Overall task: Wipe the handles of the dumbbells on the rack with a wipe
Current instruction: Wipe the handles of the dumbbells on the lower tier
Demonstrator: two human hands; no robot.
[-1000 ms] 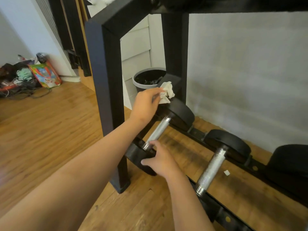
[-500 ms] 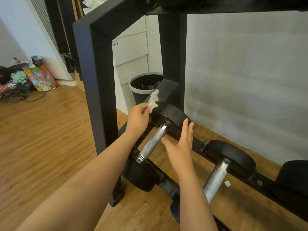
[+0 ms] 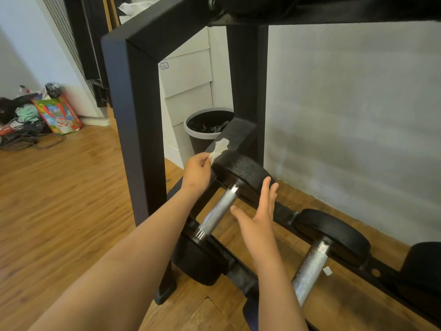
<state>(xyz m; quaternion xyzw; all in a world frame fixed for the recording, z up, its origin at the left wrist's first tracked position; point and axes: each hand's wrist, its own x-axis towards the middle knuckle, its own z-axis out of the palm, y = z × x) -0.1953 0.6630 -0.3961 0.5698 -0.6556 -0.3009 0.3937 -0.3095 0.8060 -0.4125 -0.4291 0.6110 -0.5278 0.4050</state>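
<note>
Left hand (image 3: 196,168) pinches a small crumpled wipe (image 3: 220,147) between thumb and fingertips, holding it at the left edge of the far head (image 3: 241,167) of the left dumbbell (image 3: 216,217). Right hand (image 3: 259,212) is apart and holds nothing. Its fingers are straight, its palm faces left, and it sits just right of the knurled handle (image 3: 223,205). Whether its fingertips touch the far head I cannot tell.

The dumbbell lies on the bottom tier of the rack (image 3: 137,144), its handle running near to far across the rails and bare along its whole length. The wipe looks thin, soft and light, so it should wrap easily round the bar. The knurling will likely snag and shred it, so folding it into a thicker pad seems wiser than dragging a loose corner. The dumbbell looks heavy and stiff and should stay put under rubbing, with a steadying palm on one head if it rolls. Only the metal bar needs covering.

A second dumbbell (image 3: 310,271) rests to the right, its handle also exposed, and a third black head (image 3: 421,263) shows at the right edge. The rack's upright on the left and the upper tier overhead crowd the reach of the left arm. A grey-rimmed bin (image 3: 191,130) stands beyond the rack, a small white scrap (image 3: 327,271) lies under the second dumbbell, and a colourful bag (image 3: 59,115) sits far left on the wooden floor (image 3: 59,199).
</note>
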